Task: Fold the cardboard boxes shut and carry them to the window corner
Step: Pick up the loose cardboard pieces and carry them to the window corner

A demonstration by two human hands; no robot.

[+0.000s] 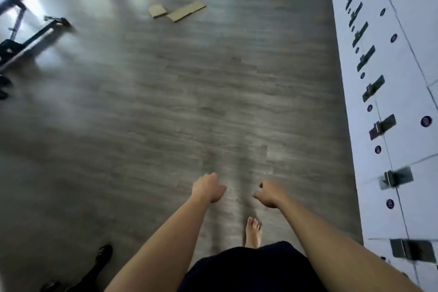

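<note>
Two flat cardboard pieces lie on the grey wood floor far ahead: a small squarish piece (157, 11) and, just right of it, a longer strip (186, 11). No whole box is in view. My left hand (207, 188) and my right hand (269, 194) hang out in front of me, low in the frame, fingers loosely curled and holding nothing. Both hands are well short of the cardboard. One bare foot (253, 232) shows below them.
A white wall of cabinet doors with dark handles (384, 125) runs along the right. Black metal stand legs (21, 42) sit at the far left, and dark objects (102, 256) lie at the bottom left. The view is motion-blurred.
</note>
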